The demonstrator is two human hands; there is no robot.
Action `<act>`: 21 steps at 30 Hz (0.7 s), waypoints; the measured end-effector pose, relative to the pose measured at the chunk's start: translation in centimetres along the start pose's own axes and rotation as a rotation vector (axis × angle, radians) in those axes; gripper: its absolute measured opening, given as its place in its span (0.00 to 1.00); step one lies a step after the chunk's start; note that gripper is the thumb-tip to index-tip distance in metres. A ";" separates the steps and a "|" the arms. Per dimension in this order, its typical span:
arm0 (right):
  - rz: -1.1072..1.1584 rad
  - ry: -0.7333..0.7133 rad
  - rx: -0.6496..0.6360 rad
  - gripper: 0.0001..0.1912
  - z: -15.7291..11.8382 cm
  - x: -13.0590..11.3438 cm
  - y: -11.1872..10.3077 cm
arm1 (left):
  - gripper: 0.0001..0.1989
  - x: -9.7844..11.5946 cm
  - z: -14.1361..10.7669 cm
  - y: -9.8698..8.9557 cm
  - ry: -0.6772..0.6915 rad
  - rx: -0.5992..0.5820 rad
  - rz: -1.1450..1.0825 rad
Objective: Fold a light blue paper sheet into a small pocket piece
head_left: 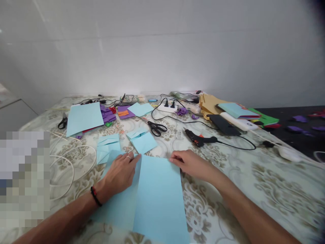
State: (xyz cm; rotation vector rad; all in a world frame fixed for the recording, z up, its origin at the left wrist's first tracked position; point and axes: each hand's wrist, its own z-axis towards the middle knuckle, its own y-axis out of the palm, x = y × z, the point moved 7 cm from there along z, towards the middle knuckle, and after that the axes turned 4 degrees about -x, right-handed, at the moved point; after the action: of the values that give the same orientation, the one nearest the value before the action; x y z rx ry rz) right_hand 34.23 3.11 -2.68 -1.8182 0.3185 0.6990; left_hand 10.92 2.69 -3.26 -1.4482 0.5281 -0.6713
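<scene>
Light blue paper (159, 196) lies before me at the front of the table, with a lengthwise line between its lighter right part and darker left part. Whether this is one folded sheet or two, I cannot tell. My left hand (120, 171) rests on the left part, fingers bent, its index fingertip at the top by that line. At the top right corner, my right hand (181, 161) pinches the paper between thumb and fingers. Just beyond lie two folded light blue paper pieces, one a pocket shape (143, 142) and the other a creased piece (108, 144).
Black-handled scissors (157, 128) and a black glue gun (199, 137) lie beyond my hands. A white power strip (167, 107) sits farther back with cords. Blue sheets (85, 117) and purple paper strips (108, 113) are at left. A power bank (238, 121) and phone (223, 124) lie right.
</scene>
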 end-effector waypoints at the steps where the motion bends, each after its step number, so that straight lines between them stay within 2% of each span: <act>1: -0.004 0.003 -0.003 0.17 0.0 0.2 -0.1 | 0.25 0.1 0.0 -0.1 0.004 -0.001 0.003; 8: -0.051 -0.022 -0.004 0.20 0.0 0.8 0.0 | 0.26 0.4 0.2 0.0 0.018 -0.034 0.039; 13: -0.059 -0.016 0.021 0.19 0.3 0.8 0.1 | 0.24 0.0 0.4 -0.2 0.000 0.020 -0.011; 18: -0.042 -0.029 0.031 0.16 0.4 0.4 -0.1 | 0.26 0.8 0.2 -0.5 0.192 0.055 -0.142; 21: -0.035 -0.027 0.015 0.16 0.4 0.4 -0.1 | 0.26 0.5 0.2 -0.4 0.176 0.031 -0.151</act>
State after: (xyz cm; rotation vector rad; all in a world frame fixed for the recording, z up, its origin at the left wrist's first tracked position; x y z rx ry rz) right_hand 34.48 3.53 -2.92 -1.7944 0.2731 0.6940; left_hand 11.43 2.49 -2.78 -1.4166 0.5451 -0.9297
